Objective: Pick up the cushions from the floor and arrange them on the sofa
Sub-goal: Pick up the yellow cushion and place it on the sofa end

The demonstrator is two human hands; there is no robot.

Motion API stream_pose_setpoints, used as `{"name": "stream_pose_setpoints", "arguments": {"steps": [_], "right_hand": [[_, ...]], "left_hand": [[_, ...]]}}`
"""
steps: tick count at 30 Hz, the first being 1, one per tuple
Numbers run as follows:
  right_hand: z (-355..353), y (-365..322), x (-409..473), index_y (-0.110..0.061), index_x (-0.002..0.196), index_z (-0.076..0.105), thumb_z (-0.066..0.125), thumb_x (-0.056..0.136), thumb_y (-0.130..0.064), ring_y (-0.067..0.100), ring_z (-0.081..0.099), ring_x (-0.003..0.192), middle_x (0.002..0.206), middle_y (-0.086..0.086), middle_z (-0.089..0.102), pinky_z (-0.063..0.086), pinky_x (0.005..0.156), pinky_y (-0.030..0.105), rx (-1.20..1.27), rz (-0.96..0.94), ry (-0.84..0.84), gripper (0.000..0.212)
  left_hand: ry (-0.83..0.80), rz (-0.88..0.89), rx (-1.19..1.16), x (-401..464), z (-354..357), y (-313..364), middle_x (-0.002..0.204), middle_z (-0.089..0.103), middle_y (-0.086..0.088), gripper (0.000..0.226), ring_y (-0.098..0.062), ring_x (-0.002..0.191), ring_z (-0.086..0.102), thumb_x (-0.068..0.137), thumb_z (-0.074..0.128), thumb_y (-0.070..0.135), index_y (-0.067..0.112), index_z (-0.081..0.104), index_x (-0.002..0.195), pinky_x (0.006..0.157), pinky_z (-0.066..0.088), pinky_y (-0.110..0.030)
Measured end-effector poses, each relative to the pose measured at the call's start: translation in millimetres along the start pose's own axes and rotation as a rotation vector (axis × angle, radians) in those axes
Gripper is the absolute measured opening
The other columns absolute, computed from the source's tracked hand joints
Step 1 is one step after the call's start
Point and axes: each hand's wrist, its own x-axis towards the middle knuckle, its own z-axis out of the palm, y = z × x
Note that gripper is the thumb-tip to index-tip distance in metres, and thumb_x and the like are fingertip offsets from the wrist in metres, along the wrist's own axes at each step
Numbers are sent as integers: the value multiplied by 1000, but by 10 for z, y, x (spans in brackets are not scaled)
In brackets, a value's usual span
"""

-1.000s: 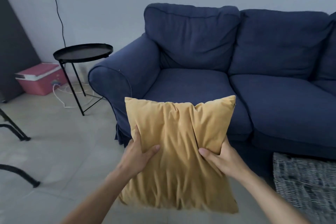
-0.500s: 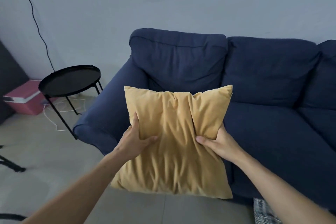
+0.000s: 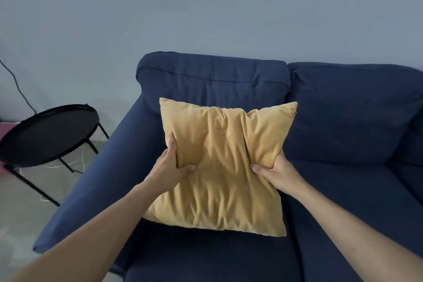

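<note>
A: Cushion [image 3: 225,167] status? Where is it relative to the hands?

B: Yellow cushion, held upright between both hands, over the left seat of the blue sofa [image 3: 343,144]. Top edge overlaps the left back pillow [image 3: 212,82] in view. Can't tell whether the bottom edge touches the seat or hangs just above it.

A: Grip?

B: Left hand [image 3: 170,168] pinches the left edge about mid-height: thumb pressed into the front face, fingers wrapped behind, out of sight. Right hand [image 3: 278,173] mirrors it on the right edge, thumb on front, fabric bunched in the pinch. Most of the cushion sits above and between the two hands, with the lower third below them.

A: Fabric state?

B: Wrinkled, creases running from both pinch points toward the centre.

A: Surroundings?

B: Round black side table [image 3: 45,135] left of the sofa's armrest [image 3: 98,188], apart from it. Plain wall [image 3: 206,7] behind.
</note>
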Motion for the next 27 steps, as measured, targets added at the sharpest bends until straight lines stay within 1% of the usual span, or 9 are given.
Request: {"name": "stream_pose_setpoints", "arguments": {"steps": [4,8,12,15,17,19,21,24,27], "right_hand": [[77,219,805,-29,166,18,86,88,-44,18,56,135,147,-10,55,44,108,34,10,21,28,105],[163,387,1450,-30,169,14,82,93,-40,14,57,126,141,-12,54,42,102,30,32,-1,85,102],[197,533,1747,-35,171,6,77,98,-38,-15,61,95,141,-16,55,43,102,25,28,-23,102,101],[203,671,1798,-35,170,4,77,99,-36,-22,61,93,146,-15,55,44,95,15,7,-13,90,102],[200,727,1787,-33,170,2,77,99,-36,-29,61,90,146,-14,55,41,88,7,1,19,81,103],[192,727,1781,-31,171,1,77,98,-37,-33,58,89,146,-15,53,41,88,6,-12,45,75,106],[147,685,1758,-32,171,1,79,96,-42,-24,61,102,150,-15,50,44,96,11,-32,38,67,108],[9,633,1642,-37,170,0,78,88,-62,11,50,145,165,-8,43,43,121,41,-84,36,75,116],[-223,641,1379,-33,171,-10,72,88,-71,22,40,155,171,0,34,39,124,55,-159,120,81,122]], "left_hand": [[17,-6,-7,787,154,-235,168,34,5,129,-23,150,40,91,82,45,40,-25,164,113,36,-31],[58,13,32,1419,263,-508,166,40,9,122,-22,147,46,93,79,44,48,-21,163,117,39,-39],[51,-57,86,1746,389,-756,158,46,1,122,-23,133,54,93,79,47,42,-18,166,110,41,-38],[22,-123,122,1808,472,-879,145,48,-6,124,-21,115,54,91,78,53,39,-20,166,101,42,-38],[-18,-175,134,1825,485,-891,147,43,-11,126,-26,122,52,90,77,56,37,-21,166,108,43,-43],[-41,-217,162,1846,469,-857,154,36,-16,128,-35,135,48,89,77,59,35,-22,166,116,39,-48],[-36,-257,231,1853,456,-771,157,31,-20,127,-43,140,43,88,75,63,32,-20,167,118,38,-56],[59,-259,435,1750,471,-530,158,28,-20,115,-47,141,35,89,71,65,29,-6,166,111,39,-64],[106,-174,578,1515,550,-194,167,23,-14,111,-43,148,32,90,64,72,29,-3,168,112,37,-62]]}}
